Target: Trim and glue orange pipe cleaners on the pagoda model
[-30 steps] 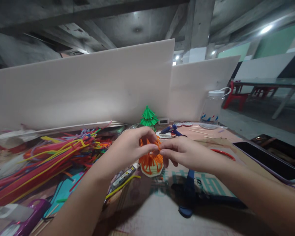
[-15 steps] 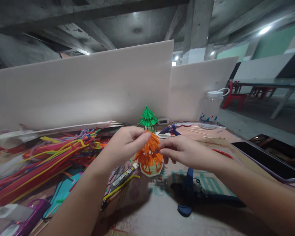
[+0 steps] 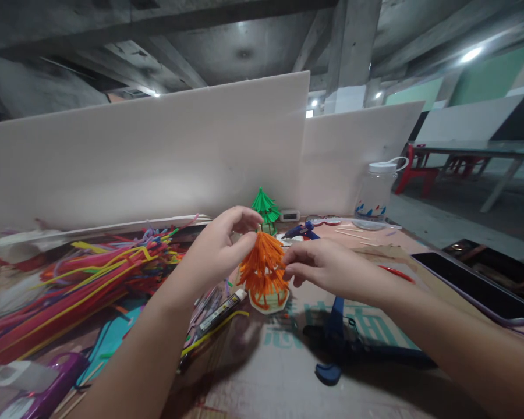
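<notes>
Orange fringed tree [image 3: 264, 267], one: upright on a pale base, mid-desk [image 3: 244, 387]. Left hand [image 3: 222, 247]: thumb and fingers apart, beside the treetop. Right hand [image 3: 312, 262]: fingers curled at the tree's right flank; grip cannot be told. Green tree [image 3: 264, 202]: behind, toward far edge, foot partly blocked by the orange one. Blue glue gun [image 3: 303, 230]: right of it. Pipe cleaners [image 3: 109, 276], coloured bundle: left side. Clear bottle [image 3: 371, 195]: far right corner. Phone [image 3: 458, 288]: near right edge.

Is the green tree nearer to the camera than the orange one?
No, the green tree stands behind the orange tree, near the white board.
</notes>
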{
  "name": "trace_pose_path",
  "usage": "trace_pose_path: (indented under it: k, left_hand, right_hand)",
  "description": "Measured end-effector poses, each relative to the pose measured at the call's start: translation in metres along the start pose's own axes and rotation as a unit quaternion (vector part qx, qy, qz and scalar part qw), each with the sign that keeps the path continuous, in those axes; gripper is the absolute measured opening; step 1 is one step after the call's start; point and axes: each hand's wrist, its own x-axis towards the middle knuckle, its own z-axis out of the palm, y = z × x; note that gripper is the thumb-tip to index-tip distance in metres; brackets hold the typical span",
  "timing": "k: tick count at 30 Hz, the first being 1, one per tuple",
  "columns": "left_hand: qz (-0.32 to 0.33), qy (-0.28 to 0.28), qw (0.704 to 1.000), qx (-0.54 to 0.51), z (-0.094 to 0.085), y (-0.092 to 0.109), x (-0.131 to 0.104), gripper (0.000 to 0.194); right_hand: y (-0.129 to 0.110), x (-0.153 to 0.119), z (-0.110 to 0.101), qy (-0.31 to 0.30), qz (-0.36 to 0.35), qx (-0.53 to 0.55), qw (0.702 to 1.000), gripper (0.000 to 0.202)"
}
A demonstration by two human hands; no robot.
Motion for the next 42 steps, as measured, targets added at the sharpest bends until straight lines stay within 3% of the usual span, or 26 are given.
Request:
trace_pose_path:
  k: [1, 4, 8, 11, 16, 20, 25, 29, 32, 35, 39, 42]
  left_hand:
    - [-0.001, -0.012, 1.0, 0.015, 0.0, 0.0, 0.0, 0.011]
    - [-0.009, -0.027, 0.999, 0.031, 0.0, 0.001, 0.0, 0.034]
    - [-0.027, -0.018, 0.999, -0.017, 0.0, 0.002, -0.002, 0.029]
    - [-0.027, -0.024, 0.998, -0.053, 0.0, 0.003, -0.003, 0.03]
    - [-0.006, -0.033, 0.998, -0.055, 0.002, 0.006, -0.006, 0.03]
    - [0.004, -0.035, 0.997, -0.061, 0.003, 0.01, -0.007, 0.027]
    - [0.005, -0.015, 0.999, -0.043, -0.002, 0.009, -0.006, 0.036]
    - [-0.011, 0.018, 0.999, -0.038, -0.003, 0.003, -0.003, 0.039]
    - [-0.021, 0.04, 0.994, -0.101, -0.001, -0.002, -0.001, 0.013]
    - [-0.028, 0.044, 0.992, -0.117, 0.001, -0.004, 0.0, 0.022]
    - [-0.011, 0.035, 0.997, -0.073, 0.0, -0.003, -0.001, 0.019]
    - [-0.009, 0.027, 0.998, -0.063, -0.001, -0.004, -0.002, 0.019]
  right_hand:
    - [0.0, 0.0, 0.0, 0.002, 0.004, 0.001, 1.0, 0.01]
    - [0.0, -0.001, 0.0, 0.018, -0.001, 0.002, 1.0, 0.01]
    - [0.0, -0.001, 0.0, 0.067, -0.024, 0.046, 0.996, 0.012]
    - [-0.001, 0.0, 0.001, 0.074, -0.08, 0.138, 0.984, 0.01]
    - [-0.004, 0.0, 0.013, 0.017, -0.119, 0.313, 0.942, 0.021]
    - [-0.003, -0.001, 0.021, -0.065, -0.118, 0.348, 0.928, 0.024]
    - [-0.008, -0.008, 0.003, -0.163, -0.054, 0.222, 0.96, 0.019]
    - [-0.01, -0.011, -0.018, -0.175, -0.021, 0.119, 0.977, 0.015]
    - [-0.009, -0.01, -0.019, -0.141, -0.013, 0.117, 0.983, 0.007]
    - [-0.009, -0.009, -0.008, -0.091, -0.024, 0.085, 0.992, 0.007]
    - [-0.009, -0.009, 0.013, 0.018, -0.075, -0.055, 0.996, 0.014]
    - [-0.004, -0.01, 0.027, 0.054, -0.055, -0.155, 0.985, 0.015]
